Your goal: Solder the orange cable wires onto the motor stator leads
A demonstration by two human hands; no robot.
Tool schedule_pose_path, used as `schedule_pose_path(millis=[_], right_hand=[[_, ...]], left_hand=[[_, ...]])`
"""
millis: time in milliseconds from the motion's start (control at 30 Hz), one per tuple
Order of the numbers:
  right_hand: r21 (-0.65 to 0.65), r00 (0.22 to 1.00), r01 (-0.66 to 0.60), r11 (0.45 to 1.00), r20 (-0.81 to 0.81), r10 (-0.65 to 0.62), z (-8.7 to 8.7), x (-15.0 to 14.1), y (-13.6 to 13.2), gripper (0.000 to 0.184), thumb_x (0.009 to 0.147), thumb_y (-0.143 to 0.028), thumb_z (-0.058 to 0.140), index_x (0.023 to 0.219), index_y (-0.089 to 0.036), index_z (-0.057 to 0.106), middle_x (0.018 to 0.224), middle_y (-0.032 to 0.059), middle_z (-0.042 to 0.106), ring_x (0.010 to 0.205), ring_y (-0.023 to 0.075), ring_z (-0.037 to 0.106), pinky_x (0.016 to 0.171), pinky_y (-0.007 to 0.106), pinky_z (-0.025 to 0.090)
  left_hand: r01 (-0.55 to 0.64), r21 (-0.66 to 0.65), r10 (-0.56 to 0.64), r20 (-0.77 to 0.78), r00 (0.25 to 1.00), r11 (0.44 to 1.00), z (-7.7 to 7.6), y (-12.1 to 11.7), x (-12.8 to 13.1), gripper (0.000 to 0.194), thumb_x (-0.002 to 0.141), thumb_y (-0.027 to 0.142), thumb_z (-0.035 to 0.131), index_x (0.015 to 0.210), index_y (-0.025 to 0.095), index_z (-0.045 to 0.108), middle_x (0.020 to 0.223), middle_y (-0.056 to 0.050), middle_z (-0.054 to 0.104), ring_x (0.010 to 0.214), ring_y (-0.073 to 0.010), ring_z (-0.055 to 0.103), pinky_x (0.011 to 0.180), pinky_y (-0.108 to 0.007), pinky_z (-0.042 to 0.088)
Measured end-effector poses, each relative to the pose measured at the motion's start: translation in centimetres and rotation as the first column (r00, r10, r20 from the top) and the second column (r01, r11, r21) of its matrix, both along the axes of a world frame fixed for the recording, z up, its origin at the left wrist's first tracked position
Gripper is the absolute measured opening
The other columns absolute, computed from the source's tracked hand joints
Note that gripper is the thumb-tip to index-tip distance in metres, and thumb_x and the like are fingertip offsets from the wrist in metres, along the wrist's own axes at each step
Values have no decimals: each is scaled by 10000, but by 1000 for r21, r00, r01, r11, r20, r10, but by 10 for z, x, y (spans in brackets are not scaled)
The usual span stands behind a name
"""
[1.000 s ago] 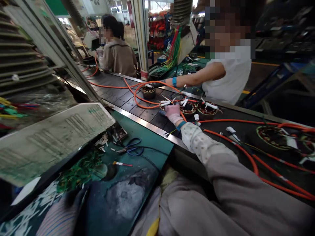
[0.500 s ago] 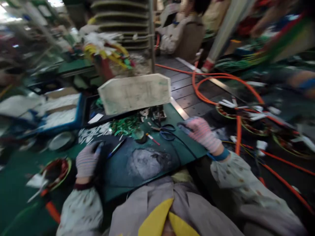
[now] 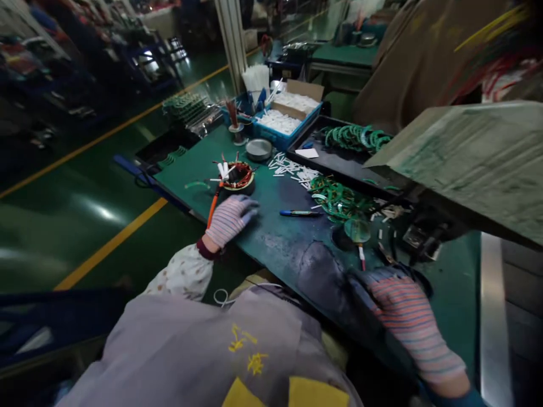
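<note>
My left hand (image 3: 229, 220), in a striped knit glove, hovers by the left edge of the green table with its fingers stretched apart and nothing in them. Just beyond it stands a ring-shaped wound coil (image 3: 242, 182) with reddish wires and white sleeves. An orange cable (image 3: 214, 204) runs from the coil down behind that hand. My right hand (image 3: 401, 302), gloved alike, is low over the table's right part, thumb and fingers apart. Close to its fingertips are dark-handled pliers (image 3: 387, 253), partly covered, and a small red-and-white stick (image 3: 361, 257). A blue marker pen (image 3: 300, 213) lies between the hands.
White sleeve pieces (image 3: 292, 168) and a heap of green parts (image 3: 337, 198) lie mid-table. Behind are a round metal tin (image 3: 258, 149), a blue bin (image 3: 292, 135) and a black tray (image 3: 316, 146). A large pale board (image 3: 475, 158) juts in at right.
The view has swung left, bringing the coil and floor at left into sight. My left hand has moved from beside the pen toward the coil; my right hand has come in over the table near the pliers.
</note>
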State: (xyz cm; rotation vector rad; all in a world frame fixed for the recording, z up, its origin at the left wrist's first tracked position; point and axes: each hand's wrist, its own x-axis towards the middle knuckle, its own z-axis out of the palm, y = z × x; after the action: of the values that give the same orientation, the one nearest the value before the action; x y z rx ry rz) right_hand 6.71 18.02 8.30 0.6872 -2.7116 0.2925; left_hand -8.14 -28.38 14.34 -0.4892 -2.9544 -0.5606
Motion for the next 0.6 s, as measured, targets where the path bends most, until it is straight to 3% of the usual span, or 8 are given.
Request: schedule_pose_path(millis=[100,167,267,367,433,500,600], right_hand=[[12,999,-17,1000,27,16,0,0,-12,291,1016,-291,628,967,-346,909,880,154,863,840,368,778,858,509,565],[23,998,-25,999,53,24,2,-4,-23,298,1038,-298,628,929,-342,902,832,143,847,820,355,772,847,489,547],[49,991,-104,993,93,99,10,-15,-44,276,1067,-313,650,1006,-315,920,861,126,865,825,329,771,865,457,526],[63,977,-188,980,117,180,19,-28,-69,262,1079,-321,669,1081,-280,928,917,120,885,846,314,768,926,444,518],[37,969,-218,975,123,212,25,-37,-87,270,1101,-333,670,1124,-270,931,942,116,892,879,307,775,978,439,515],[-17,967,-213,977,139,214,29,-46,-104,294,1137,-360,657,1209,-266,926,1016,114,911,950,304,796,1013,429,515],[-87,975,-74,993,201,90,34,-58,-130,344,1159,-442,672,1317,-238,900,1127,133,921,1041,318,815,966,406,520]], left_hand=[[-203,-87,188,-153,970,975,8,-15,-16,485,1151,380,708,1589,175,751,1700,-224,678,1595,-466,578,1360,-672,438],[-248,-156,231,-120,966,956,8,-17,-36,582,1075,341,824,1604,126,714,1761,-260,616,1698,-531,440,1403,-738,333],[-252,-200,248,-42,968,947,8,-15,-65,575,1001,385,931,1481,107,778,1626,-261,713,1717,-574,353,1390,-770,306],[-215,-193,216,-16,976,958,12,-21,-81,545,953,449,991,1371,128,850,1484,-237,786,1658,-565,397,1349,-736,370],[-163,-185,162,-20,987,969,14,-28,-77,543,904,452,1037,1310,129,880,1465,-233,794,1618,-552,445,1329,-702,408],[-67,-190,62,-31,998,979,12,-31,-60,538,944,498,997,1296,106,885,1441,-210,804,1605,-531,473,1340,-686,398],[139,-189,-144,-13,989,972,3,-19,-16,564,1019,621,901,1263,113,897,1319,-178,841,1591,-532,500,1360,-738,355]])
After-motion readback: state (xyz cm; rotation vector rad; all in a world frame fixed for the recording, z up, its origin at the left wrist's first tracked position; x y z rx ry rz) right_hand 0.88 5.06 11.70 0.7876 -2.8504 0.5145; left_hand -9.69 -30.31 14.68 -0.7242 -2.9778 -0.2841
